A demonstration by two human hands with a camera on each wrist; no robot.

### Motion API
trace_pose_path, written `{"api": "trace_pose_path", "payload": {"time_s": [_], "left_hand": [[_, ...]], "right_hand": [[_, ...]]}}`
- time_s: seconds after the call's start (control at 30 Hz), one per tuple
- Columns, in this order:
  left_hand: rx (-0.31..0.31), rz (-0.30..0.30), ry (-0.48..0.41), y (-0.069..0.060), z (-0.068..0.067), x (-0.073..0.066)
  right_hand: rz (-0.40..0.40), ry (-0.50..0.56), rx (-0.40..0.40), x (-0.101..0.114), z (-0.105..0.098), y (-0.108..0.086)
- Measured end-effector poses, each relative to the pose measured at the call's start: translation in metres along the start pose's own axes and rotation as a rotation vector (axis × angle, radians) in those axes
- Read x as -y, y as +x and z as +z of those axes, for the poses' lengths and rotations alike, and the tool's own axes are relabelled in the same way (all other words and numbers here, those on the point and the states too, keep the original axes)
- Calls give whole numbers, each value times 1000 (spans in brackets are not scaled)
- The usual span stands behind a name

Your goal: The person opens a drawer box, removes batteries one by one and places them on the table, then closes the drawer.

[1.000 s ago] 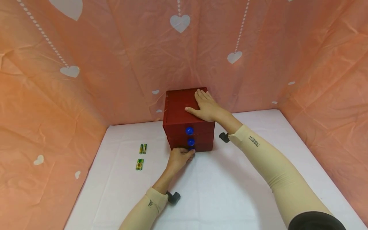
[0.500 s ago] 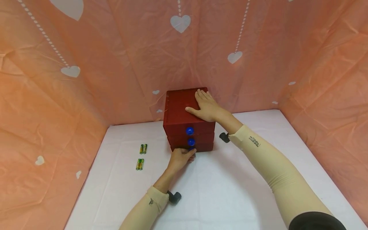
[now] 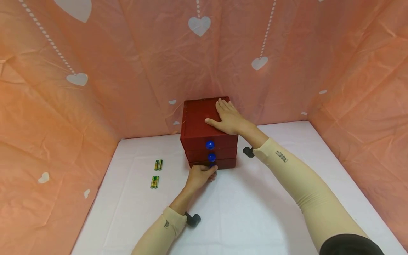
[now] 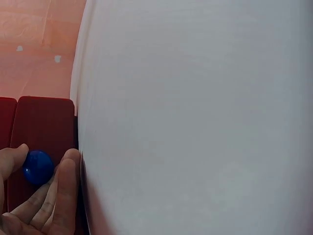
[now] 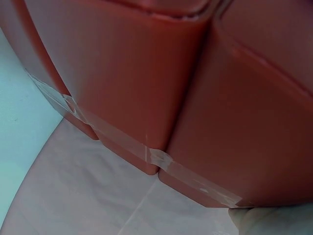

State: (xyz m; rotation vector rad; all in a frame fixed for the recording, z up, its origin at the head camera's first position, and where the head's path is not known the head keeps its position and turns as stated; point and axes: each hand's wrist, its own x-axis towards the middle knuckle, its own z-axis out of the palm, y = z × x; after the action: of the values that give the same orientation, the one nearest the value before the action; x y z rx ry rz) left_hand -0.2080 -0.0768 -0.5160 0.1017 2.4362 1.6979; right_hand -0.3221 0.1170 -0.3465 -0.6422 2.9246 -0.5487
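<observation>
A dark red three-drawer chest (image 3: 199,118) stands against the back cloth, with round blue knobs down its front. My left hand (image 3: 198,177) is low at the front and grips the bottom drawer's knob (image 4: 38,167) between thumb and fingers. That knob is mostly hidden in the head view. The bottom drawer (image 3: 227,163) sits slightly forward of those above it. On top of the chest my right hand (image 3: 228,118) lies flat, fingers straight and thumb spread. The right wrist view shows the chest's red side (image 5: 117,73) with clear tape and a bit of that hand.
Two pairs of green and gold batteries, a back pair (image 3: 158,165) and a front pair (image 3: 154,182), lie left of the chest on the white tabletop (image 3: 248,212). Peach cloth (image 3: 153,71) with white hearts closes off the back and both sides.
The bottom drawer appears to have come slightly forward, a thin line now showing above its front. My left hand keeps its grip on the knob; my right hand has stayed in place.
</observation>
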Motion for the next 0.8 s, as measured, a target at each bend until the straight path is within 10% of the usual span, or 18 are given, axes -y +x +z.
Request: {"api": "trace_pose_path", "payload": {"time_s": [0.8], "left_hand": [[111,-11,-2,-21,-4,5]], "right_hand": [[-11,-10,-6,0,0,0]]}}
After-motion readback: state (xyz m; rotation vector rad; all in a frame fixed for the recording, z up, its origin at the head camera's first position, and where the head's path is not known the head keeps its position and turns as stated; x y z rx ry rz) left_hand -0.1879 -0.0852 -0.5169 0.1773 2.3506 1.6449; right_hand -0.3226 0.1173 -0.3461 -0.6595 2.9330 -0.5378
